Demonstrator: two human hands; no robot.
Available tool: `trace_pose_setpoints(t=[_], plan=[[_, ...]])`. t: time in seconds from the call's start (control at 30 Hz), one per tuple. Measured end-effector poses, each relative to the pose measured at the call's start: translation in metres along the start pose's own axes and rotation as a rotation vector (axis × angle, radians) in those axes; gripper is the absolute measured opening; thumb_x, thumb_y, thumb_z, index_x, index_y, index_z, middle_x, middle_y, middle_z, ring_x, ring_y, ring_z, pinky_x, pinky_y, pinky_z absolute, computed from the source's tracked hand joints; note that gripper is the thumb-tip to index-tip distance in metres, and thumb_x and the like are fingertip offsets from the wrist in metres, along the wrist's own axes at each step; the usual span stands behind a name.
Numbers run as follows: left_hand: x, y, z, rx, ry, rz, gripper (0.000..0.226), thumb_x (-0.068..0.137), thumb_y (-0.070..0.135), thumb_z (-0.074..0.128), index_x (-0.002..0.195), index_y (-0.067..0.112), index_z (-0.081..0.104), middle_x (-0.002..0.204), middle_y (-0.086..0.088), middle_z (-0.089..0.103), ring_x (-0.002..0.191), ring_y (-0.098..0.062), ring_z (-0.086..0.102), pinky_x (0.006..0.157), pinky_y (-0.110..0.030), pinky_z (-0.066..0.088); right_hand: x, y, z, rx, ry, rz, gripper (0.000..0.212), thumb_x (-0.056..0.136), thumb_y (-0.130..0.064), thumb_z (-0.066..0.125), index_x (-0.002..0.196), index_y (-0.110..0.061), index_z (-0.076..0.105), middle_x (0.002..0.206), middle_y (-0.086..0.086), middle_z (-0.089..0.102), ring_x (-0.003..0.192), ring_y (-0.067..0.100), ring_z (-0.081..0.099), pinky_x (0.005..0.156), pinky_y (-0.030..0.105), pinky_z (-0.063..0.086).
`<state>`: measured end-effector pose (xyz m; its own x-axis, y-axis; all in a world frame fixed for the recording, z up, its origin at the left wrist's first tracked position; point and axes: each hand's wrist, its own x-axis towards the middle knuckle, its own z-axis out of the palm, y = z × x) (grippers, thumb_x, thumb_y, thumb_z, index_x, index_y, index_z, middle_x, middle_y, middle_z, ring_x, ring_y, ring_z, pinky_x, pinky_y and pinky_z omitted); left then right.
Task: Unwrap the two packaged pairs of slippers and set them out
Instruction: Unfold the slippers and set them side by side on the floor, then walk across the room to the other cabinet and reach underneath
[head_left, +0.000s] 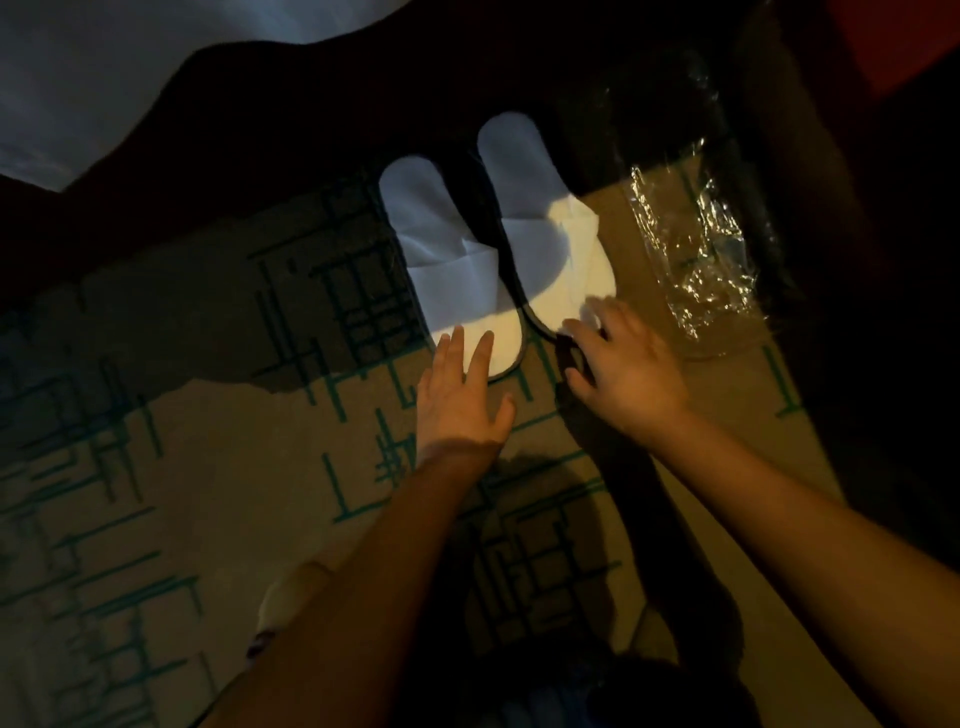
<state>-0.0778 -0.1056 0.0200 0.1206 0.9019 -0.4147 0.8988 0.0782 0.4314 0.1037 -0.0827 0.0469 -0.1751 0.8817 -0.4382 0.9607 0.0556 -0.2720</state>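
Two white slippers lie side by side on a patterned carpet, toe ends toward me. The left slipper (447, 254) has my left hand (462, 395) flat at its near end, fingers spread and resting on the fabric. My right hand (623, 364) touches the near edge of the right slipper (550, 228), fingers apart, thumb at the dark rim. Neither hand grips anything. A crumpled clear plastic wrapper (696, 249) lies to the right of the slippers. Whether it holds a second pair, I cannot tell.
The beige carpet (208, 467) has a teal line pattern and is partly in deep shadow. A white sheet or bed edge (104, 67) fills the top left. Dark furniture stands on the right (857, 260).
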Motion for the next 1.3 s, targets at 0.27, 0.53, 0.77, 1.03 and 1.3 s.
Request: trace_pose_setpoints(t=[0.27, 0.53, 0.77, 1.03, 1.3], plan=[[-0.12, 0.019, -0.06, -0.264, -0.271, -0.335, 0.046, 0.086, 0.031, 0.052, 0.13, 0.02, 0.044, 0.125, -0.015, 0.059, 0.116, -0.031, 0.055, 0.096, -0.039, 0.045, -0.122, -0.059, -0.029, 0.248, -0.266, 0.282, 0.034, 0.088, -0.027, 0.049, 0.118, -0.01, 0.055, 0.12, 0.019, 0.061, 0.11, 0.037, 0.057, 0.085, 0.04, 0.047], [-0.235, 0.048, -0.212, -0.275, -0.449, -0.461, 0.044, 0.084, 0.036, 0.054, 0.123, 0.017, 0.05, 0.11, -0.007, 0.065, 0.104, -0.026, 0.059, 0.081, -0.031, 0.046, -0.23, -0.134, -0.165, 0.181, -0.477, 0.34, 0.042, 0.09, -0.034, 0.047, 0.128, -0.017, 0.048, 0.112, 0.009, 0.063, 0.1, 0.03, 0.061, 0.071, 0.034, 0.049], [-0.321, 0.088, -0.396, -0.329, -0.301, -0.48, 0.04, 0.082, 0.03, 0.059, 0.119, 0.019, 0.052, 0.09, 0.003, 0.062, 0.088, -0.018, 0.06, 0.078, -0.031, 0.051, -0.284, -0.215, -0.335, 0.197, -0.437, 0.285, 0.05, 0.088, -0.037, 0.05, 0.135, -0.024, 0.039, 0.131, 0.004, 0.05, 0.112, 0.025, 0.055, 0.085, 0.04, 0.052], [-0.404, 0.119, -0.532, -0.521, -0.003, -0.568, 0.045, 0.084, 0.03, 0.059, 0.126, 0.02, 0.047, 0.096, 0.001, 0.063, 0.088, -0.014, 0.06, 0.075, -0.031, 0.051, -0.31, -0.297, -0.474, 0.104, -0.32, 0.018, 0.046, 0.087, -0.032, 0.052, 0.131, -0.021, 0.044, 0.122, 0.004, 0.057, 0.104, 0.024, 0.057, 0.078, 0.038, 0.052], [-0.509, 0.141, -0.566, -0.728, 0.244, -0.73, 0.042, 0.088, 0.026, 0.055, 0.127, 0.017, 0.046, 0.111, -0.006, 0.062, 0.099, -0.018, 0.058, 0.085, -0.033, 0.049, -0.367, -0.357, -0.512, 0.017, -0.3, -0.161, 0.042, 0.088, -0.032, 0.053, 0.128, -0.021, 0.046, 0.112, 0.004, 0.062, 0.097, 0.02, 0.059, 0.078, 0.037, 0.052]])
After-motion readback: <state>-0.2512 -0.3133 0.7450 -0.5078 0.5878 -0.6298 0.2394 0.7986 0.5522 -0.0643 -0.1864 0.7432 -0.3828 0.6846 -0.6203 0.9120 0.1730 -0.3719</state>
